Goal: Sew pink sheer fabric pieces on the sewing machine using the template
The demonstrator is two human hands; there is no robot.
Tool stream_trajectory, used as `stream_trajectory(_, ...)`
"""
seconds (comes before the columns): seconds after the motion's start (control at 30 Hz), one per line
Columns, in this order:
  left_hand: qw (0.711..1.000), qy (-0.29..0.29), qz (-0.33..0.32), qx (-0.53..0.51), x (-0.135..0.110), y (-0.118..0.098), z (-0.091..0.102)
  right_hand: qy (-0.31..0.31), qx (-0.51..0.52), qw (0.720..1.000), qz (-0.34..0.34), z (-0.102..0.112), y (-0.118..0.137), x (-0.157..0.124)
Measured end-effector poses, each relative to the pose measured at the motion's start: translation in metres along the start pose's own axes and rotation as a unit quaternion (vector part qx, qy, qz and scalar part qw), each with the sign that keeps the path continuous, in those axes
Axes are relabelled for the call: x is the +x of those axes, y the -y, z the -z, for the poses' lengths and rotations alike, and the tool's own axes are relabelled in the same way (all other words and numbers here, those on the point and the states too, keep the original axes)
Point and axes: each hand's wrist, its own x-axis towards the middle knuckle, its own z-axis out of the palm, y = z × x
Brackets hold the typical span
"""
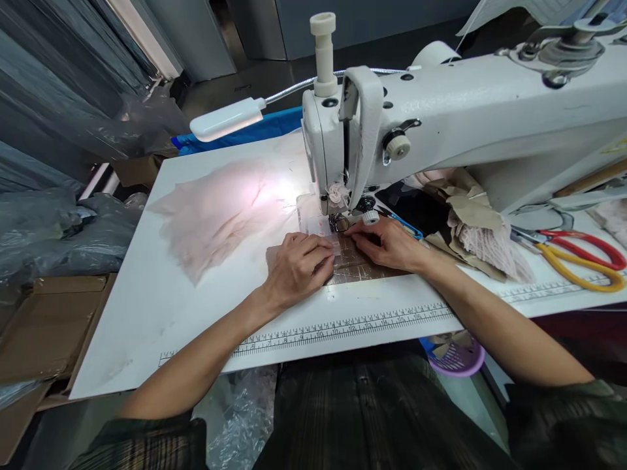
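My left hand (304, 267) rests on the bed of the white sewing machine (416, 117), its fingers bent and pressed together. A brownish edge of material (272, 256) shows beside it, and its fingertips reach a pale, see-through piece with reddish dots (321, 227). Just right of the presser foot (339, 223), my right hand (386, 245) has thumb and forefinger closed in a pinch. What either hand grips is too small or hidden. Thin pale pink fabric (220, 209) lies spread on the white table (147, 313), left of the needle.
A lamp (228, 119) lights the needle area. To the right lie crumpled brown paper (473, 209), lacy pink cloth (490, 245), red-handled scissors (588, 245) and yellow-handled ones (580, 267). A ruler strip (343, 326) runs along the front edge; a purple basket (460, 359) is below.
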Motion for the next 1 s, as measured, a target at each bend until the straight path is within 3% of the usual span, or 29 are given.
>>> stream_trajectory(0.17, 0.999, 0.035, -0.031, -0.003, -0.004, 0.004, -0.007, 0.067, -0.117, 0.991, 0.023, -0.008, -0.004, -0.007)
stream_trajectory(0.3, 0.997, 0.045, -0.057, 0.031, -0.006, 0.006, -0.011, 0.086, -0.186, 0.978, 0.034, -0.01, -0.005, -0.009)
stream_trajectory(1.0, 0.985, 0.089, -0.138, 0.044, -0.01, -0.001, 0.0, 0.074, -0.161, 0.982, 0.07, -0.01, -0.009, -0.01)
